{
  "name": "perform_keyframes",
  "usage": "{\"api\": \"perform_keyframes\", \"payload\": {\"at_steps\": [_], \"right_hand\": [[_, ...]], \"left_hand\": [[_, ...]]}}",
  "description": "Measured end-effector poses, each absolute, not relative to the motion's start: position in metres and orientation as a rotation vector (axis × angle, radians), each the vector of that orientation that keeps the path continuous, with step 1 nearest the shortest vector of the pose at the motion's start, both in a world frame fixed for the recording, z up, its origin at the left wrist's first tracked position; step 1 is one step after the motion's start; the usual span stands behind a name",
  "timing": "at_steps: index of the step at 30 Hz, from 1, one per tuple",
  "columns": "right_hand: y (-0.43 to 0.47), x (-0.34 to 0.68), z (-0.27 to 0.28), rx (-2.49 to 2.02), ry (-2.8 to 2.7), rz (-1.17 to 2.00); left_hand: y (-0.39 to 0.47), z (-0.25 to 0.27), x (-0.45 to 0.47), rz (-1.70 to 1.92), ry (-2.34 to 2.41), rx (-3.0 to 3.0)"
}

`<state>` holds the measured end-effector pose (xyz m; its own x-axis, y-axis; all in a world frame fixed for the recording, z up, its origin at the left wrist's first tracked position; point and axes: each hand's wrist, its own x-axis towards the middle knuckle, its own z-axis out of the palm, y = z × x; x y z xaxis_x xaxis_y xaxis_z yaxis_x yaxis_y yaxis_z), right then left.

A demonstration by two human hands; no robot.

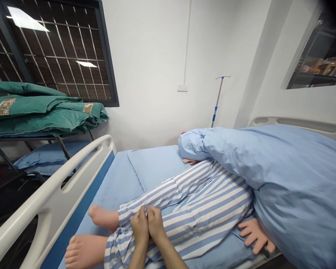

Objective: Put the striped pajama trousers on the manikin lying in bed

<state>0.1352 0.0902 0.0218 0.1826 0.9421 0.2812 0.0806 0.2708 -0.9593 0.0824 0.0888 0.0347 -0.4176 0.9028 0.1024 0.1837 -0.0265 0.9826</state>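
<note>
Bright, even light fills the room, and ceiling panels glare as reflections in the dark window [53, 48] at ten o'clock. Wide-lens distortion bows the bed rail [44, 198] at eight o'clock, the corner at one o'clock vignettes black, and shadows are soft.

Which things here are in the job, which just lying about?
In hand: left hand and right hand pinching the blue-and-white striped pyjama trousers on the manikin's legs.

Lying about: light blue duvet, folded green quilts, metal IV pole, white bed rail.
</note>
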Motion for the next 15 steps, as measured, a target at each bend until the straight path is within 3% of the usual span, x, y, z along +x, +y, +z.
{"api": "perform_keyframes", "payload": {"at_steps": [7, 15], "right_hand": [[0.098, 0.141, 0.036, -1.113, -1.073, 0.914], [0.094, 0.152, 0.025, -1.107, -1.293, 0.846]], "left_hand": [[0.087, 0.025, 0.087, 1.355, 1.733, 1.382], [0.086, 0.019, 0.085, 1.386, 1.691, 1.373]]}}
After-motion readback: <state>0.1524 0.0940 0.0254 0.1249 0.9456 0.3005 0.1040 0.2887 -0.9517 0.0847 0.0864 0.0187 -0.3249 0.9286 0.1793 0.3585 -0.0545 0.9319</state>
